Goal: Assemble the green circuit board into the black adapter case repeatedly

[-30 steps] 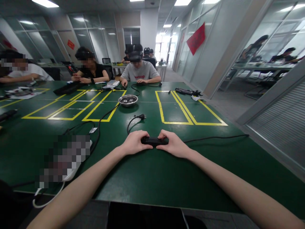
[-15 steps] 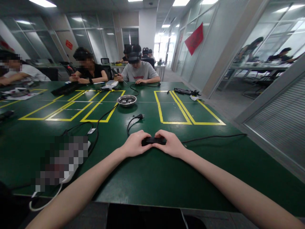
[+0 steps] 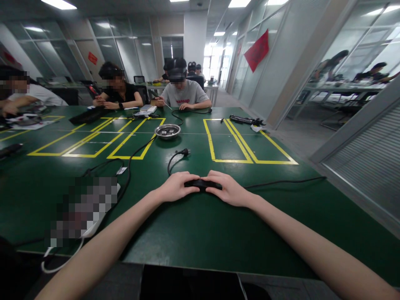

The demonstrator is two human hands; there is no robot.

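Note:
Both hands grip a black oblong power adapter (image 3: 202,186) just above or on the green table; contact with the table is hard to judge. My left hand (image 3: 175,186) closes round its left end, thumb on the near side and fingers over the far side. Round the right end, my right hand (image 3: 231,191) is closed the same way. Between the hands only the adapter's middle shows clearly. A black cord with a plug (image 3: 186,152) lies just beyond my left hand. Another thin black cable (image 3: 287,181) runs to the right from behind my right hand.
The green table (image 3: 193,237) carries yellow tape outlines. Beyond the plug stands a metal bowl (image 3: 168,137) with small metal parts. A blurred-out object with a white side (image 3: 95,223) lies left. Black tools (image 3: 245,120) lie far right. Several people sit opposite; one (image 3: 184,93) holds a thin tool.
My hands have drawn slightly apart along the adapter, with the right hand shifted a little rightward and the fingers laid flatter. Both still hold it.

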